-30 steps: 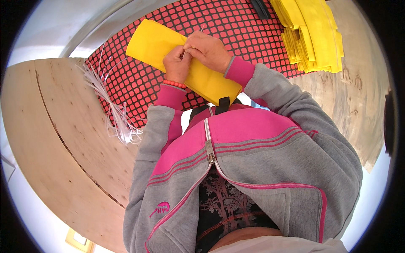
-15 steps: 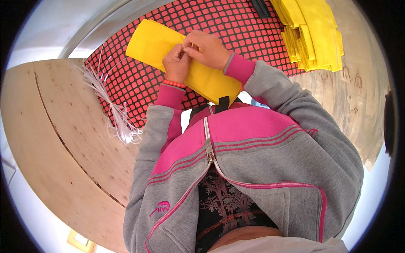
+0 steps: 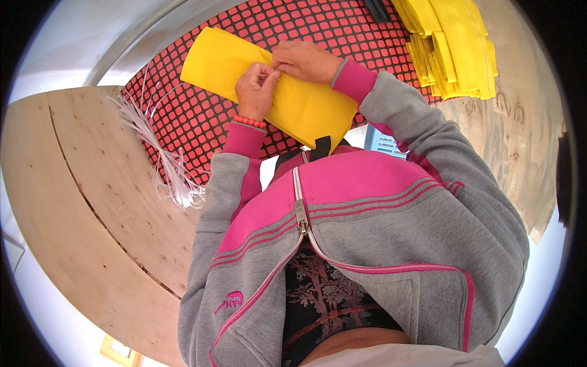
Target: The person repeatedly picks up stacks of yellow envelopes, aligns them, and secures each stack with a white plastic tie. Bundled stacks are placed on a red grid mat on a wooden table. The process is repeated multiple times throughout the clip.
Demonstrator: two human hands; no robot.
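Observation:
A folded yellow fabric bundle [image 3: 312, 113] lies slantwise across the red and black patterned mat, its lower end close to my jacket. A short black strap [image 3: 320, 148] sticks out at that lower end. My left hand [image 3: 255, 92], a red bead bracelet at its wrist, rests over the bundle's middle with thumb and fingers pinched. Right beside it, my right hand [image 3: 306, 61] is curled over the bundle, its fingertips meeting those of the left. Whatever is between the fingertips is too small to make out.
White thin strips [image 3: 174, 168] lie bunched on the mat's left edge and the wooden table [image 3: 110, 183]. A stack of folded yellow fabric [image 3: 458, 49] stands far right, near a dark strip [image 3: 377, 9]. Below the table edge shows a blue plastic basket [image 3: 384, 142].
My right hand has turned flatter and shifted slightly right and up, while its fingertips stay near the left's. More of the blue basket shows beside my right sleeve. The bundle has barely moved.

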